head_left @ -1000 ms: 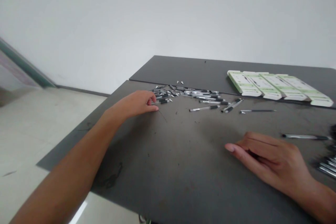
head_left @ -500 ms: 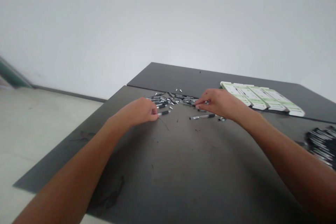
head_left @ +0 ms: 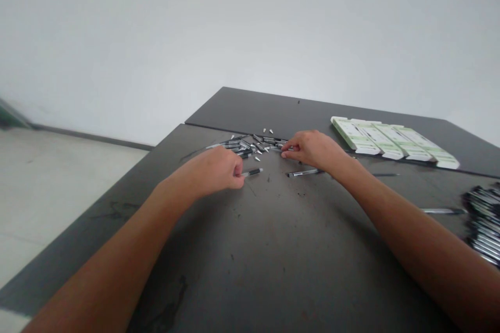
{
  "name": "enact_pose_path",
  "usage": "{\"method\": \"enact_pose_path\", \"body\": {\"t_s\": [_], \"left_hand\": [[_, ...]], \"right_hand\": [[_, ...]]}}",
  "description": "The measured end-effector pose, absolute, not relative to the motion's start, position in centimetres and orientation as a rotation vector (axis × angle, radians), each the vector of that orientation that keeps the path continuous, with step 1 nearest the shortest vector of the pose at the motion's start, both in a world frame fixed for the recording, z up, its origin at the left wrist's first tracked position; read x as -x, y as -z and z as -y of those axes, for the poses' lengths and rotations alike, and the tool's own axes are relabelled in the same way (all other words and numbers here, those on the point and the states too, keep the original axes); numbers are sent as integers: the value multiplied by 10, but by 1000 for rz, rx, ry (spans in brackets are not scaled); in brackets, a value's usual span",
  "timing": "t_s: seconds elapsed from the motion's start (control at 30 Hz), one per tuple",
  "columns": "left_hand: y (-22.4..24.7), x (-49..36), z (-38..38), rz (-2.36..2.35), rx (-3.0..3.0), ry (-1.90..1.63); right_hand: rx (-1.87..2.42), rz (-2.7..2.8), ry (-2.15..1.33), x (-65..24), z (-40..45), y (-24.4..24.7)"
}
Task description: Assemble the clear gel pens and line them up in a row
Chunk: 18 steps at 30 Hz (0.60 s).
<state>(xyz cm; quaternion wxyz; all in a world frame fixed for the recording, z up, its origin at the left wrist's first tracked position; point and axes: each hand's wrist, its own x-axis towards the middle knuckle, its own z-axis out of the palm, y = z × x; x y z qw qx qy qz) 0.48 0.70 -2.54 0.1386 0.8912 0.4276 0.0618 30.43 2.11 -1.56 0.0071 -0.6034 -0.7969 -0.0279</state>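
The left hand [head_left: 239, 176] pinched a clear pen part with a black grip [head_left: 254, 171] above the desk [head_left: 269, 250]. The right hand [head_left: 288, 150], fingers nearly closed, reached the scattered pen parts [head_left: 244, 146]; its hold was unclear.

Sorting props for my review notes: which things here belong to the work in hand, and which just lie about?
In the work, it seems:
pen in the left hand
heaped pen parts between the hands
right hand, at the heap

Apparently lying about:
green-and-white boxes
pen pile at right, untouched, possibly related
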Motion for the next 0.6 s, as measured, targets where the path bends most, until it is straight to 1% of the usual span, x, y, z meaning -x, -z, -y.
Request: {"method": "enact_pose_path", "body": {"t_s": [0.6], "left_hand": [[30,-4,-9,-1190,-2590,-196]], "right_hand": [[1909,2525,-42,-305,-23,14]]}}
